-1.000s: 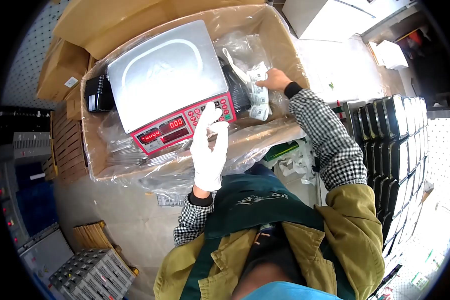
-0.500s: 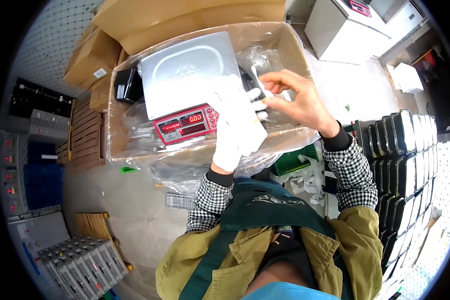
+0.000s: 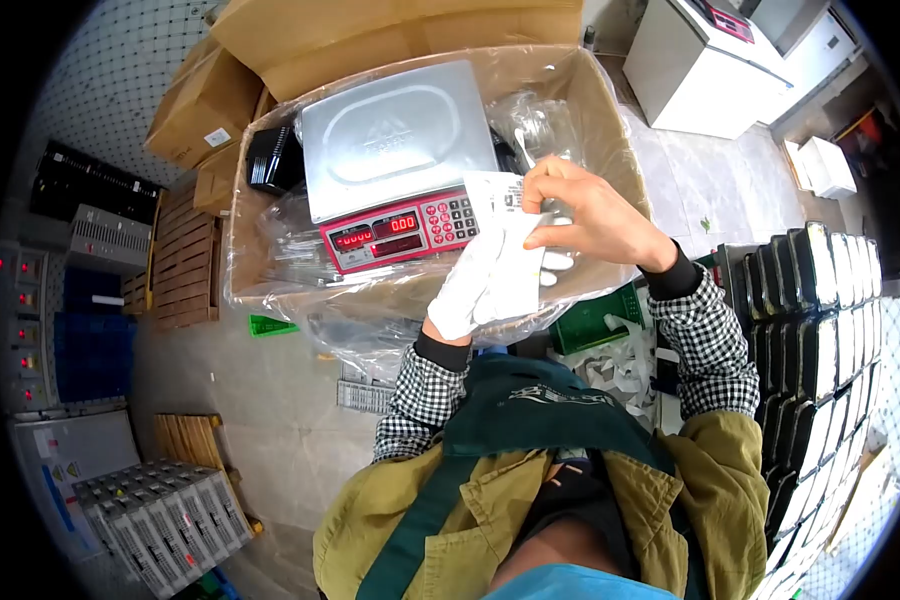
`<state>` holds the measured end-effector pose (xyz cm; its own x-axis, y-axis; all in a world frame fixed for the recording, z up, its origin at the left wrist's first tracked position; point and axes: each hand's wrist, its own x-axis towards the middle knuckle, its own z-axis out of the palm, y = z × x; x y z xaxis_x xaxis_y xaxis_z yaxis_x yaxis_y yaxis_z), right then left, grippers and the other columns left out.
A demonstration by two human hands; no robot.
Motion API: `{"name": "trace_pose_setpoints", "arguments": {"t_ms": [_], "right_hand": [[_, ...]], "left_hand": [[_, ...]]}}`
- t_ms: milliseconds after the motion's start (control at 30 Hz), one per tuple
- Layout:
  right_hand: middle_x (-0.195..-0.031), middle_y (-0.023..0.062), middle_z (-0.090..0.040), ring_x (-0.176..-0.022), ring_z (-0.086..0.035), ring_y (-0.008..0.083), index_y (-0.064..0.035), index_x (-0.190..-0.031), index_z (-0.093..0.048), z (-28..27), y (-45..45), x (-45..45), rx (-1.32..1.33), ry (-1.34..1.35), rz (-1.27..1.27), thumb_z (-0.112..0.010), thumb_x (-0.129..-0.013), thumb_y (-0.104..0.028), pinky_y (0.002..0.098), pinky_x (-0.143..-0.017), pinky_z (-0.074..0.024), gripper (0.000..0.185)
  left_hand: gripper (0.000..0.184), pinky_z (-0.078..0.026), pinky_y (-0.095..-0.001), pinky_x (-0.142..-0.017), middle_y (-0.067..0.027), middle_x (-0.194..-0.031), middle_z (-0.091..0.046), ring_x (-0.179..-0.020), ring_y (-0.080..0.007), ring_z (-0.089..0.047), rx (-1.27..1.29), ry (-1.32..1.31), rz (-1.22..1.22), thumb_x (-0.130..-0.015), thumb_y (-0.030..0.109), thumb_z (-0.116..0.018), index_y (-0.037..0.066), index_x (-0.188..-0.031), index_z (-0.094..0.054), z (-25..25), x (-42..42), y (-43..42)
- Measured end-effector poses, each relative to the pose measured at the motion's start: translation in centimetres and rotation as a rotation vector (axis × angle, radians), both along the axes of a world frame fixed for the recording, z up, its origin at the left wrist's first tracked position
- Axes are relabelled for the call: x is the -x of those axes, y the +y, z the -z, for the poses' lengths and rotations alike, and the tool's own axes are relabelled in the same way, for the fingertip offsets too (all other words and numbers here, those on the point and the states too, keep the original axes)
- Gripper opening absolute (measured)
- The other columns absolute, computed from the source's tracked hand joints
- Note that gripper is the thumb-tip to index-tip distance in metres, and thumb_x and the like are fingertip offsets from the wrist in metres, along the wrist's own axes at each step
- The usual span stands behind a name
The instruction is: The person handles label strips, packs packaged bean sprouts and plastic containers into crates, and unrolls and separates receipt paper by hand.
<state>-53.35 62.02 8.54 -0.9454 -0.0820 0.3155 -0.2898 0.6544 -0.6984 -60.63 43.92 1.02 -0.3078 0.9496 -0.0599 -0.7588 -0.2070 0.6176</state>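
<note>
My left hand (image 3: 458, 297), in a white glove, holds a white strip of labels (image 3: 508, 262) lying across its palm, above the near edge of the carton. The strip's upper end carries small black print. My bare right hand (image 3: 598, 218) pinches the strip's right edge between thumb and forefinger. Just beyond my hands sits a digital scale (image 3: 400, 140) with a flat metal platform and a red front panel. Its lit display (image 3: 402, 223) shows 0.00, and its keypad is partly behind the strip. Parts of the left fingers are hidden by the strip and my right hand.
The scale rests in a cardboard carton (image 3: 610, 120) lined with clear plastic, beside black trays (image 3: 268, 160) and plastic bags. Stacked black trays (image 3: 815, 300) stand at my right. A green crate (image 3: 600, 318) holds white scraps. Grey-white racks (image 3: 170, 520) stand lower left.
The label strip has turned, so its printed face now shows. My right hand has closed on its edge. The view has shifted slightly, and the scale appears a little further right.
</note>
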Motion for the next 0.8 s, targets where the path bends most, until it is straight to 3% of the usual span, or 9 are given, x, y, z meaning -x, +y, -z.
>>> {"name": "trace_pose_setpoints", "arguments": {"t_ms": [200,300,400,500,600,700,733,767,800], "right_hand": [[-0.088,0.0051,-0.065,-0.078,-0.061,0.0118,-0.0022,-0.095,-0.059,0.3,3.0,-0.6,0.265,0.017,0.380,-0.069,-0.081,-0.011,0.0264,-0.072,-0.0489,0.019],[-0.097,0.0119,-0.066,-0.084,-0.063,0.0139,0.0028,-0.106,-0.054,1.3,8.8,0.0,0.648,0.276,0.623,-0.063,-0.087,-0.009,0.0225,-0.071,-0.0503,0.024],[-0.102,0.0105,-0.066,-0.088,-0.063,0.0127,0.0038,-0.113,-0.053,2.0,8.1,-0.5,0.788,0.112,0.599,-0.062,-0.088,-0.009,0.0228,-0.075,-0.0501,0.029],[-0.102,0.0075,-0.066,-0.091,-0.061,0.0102,0.0025,-0.117,-0.053,4.7,6.2,0.3,0.795,-0.051,0.574,-0.061,-0.089,-0.008,0.0213,-0.075,-0.0479,0.031],[-0.095,0.0060,-0.067,-0.086,-0.061,0.0082,0.0026,-0.115,-0.052,5.8,4.1,0.7,0.889,-0.038,0.556,-0.065,-0.085,-0.007,0.0215,-0.074,-0.0473,0.034],[-0.092,0.0064,-0.068,-0.085,-0.061,0.0082,0.0034,-0.117,-0.050,6.3,2.3,0.9,0.845,0.051,0.483,-0.065,-0.085,-0.006,0.0215,-0.074,-0.0474,0.037],[-0.091,0.0067,-0.068,-0.085,-0.061,0.0083,0.0036,-0.118,-0.049,5.9,1.4,0.9,0.853,0.069,0.446,-0.065,-0.085,-0.006,0.0214,-0.074,-0.0475,0.038],[-0.090,0.0070,-0.068,-0.084,-0.062,0.0084,0.0038,-0.118,-0.048,5.7,0.8,0.7,0.860,0.086,0.407,-0.065,-0.085,-0.006,0.0214,-0.074,-0.0476,0.038],[-0.088,0.0073,-0.068,-0.084,-0.062,0.0086,0.0030,-0.117,-0.049,5.9,0.6,0.7,0.800,0.058,0.414,-0.065,-0.085,-0.007,0.0216,-0.073,-0.0480,0.037]], "left_hand": [[0.052,-0.050,-0.0213,-0.068,-0.0168,-0.118,-0.057,-0.089,-0.0185,-0.061,-0.004,-0.533,0.339,-0.097,0.029,-0.046,-0.001,-0.137,-0.035,-0.6,4.4,-1.4],[0.064,-0.049,-0.0232,-0.061,-0.0203,-0.117,-0.055,-0.083,-0.0147,-0.056,0.393,0.695,0.000,-0.095,0.025,-0.050,0.003,-0.146,-0.018,-5.0,8.3,-2.1],[0.069,-0.044,-0.0292,-0.092,-0.0141,-0.130,-0.051,-0.109,-0.0182,-0.054,0.127,0.889,-0.617,-0.086,0.018,-0.066,-0.003,-0.141,-0.029,-3.5,12.0,0.7],[0.075,-0.041,-0.0315,-0.097,-0.0180,-0.135,-0.046,-0.122,-0.0213,-0.048,0.994,1.938,-0.695,-0.083,0.024,-0.068,-0.005,-0.140,-0.029,-1.1,18.0,0.4],[0.065,-0.041,-0.0328,-0.097,-0.0168,-0.133,-0.049,-0.120,-0.0231,-0.049,1.131,2.296,-0.781,-0.086,0.023,-0.064,-0.005,-0.137,-0.035,-3.6,14.6,0.2],[0.052,-0.040,-0.0407,-0.097,-0.0162,-0.129,-0.051,-0.117,-0.0308,-0.049,0.266,1.534,-0.836,-0.087,0.019,-0.062,0.001,-0.132,-0.045,-1.8,11.7,1.4],[0.048,-0.041,-0.0373,-0.096,-0.0150,-0.129,-0.051,-0.115,-0.0277,-0.050,0.356,1.798,-0.941,-0.088,0.016,-0.060,0.002,-0.131,-0.046,-1.0,9.7,1.0],[0.046,-0.038,-0.0357,-0.098,-0.0135,-0.127,-0.052,-0.115,-0.0264,-0.049,0.355,0.988,-0.416,-0.087,0.015,-0.061,0.002,-0.129,-0.048,-1.1,8.8,1.1],[0.046,-0.039,-0.0351,-0.098,-0.0131,-0.126,-0.052,-0.114,-0.0259,-0.049,0.319,0.934,-0.484,-0.086,0.015,-0.062,0.002,-0.129,-0.048,-2.0,6.1,1.4]]}}
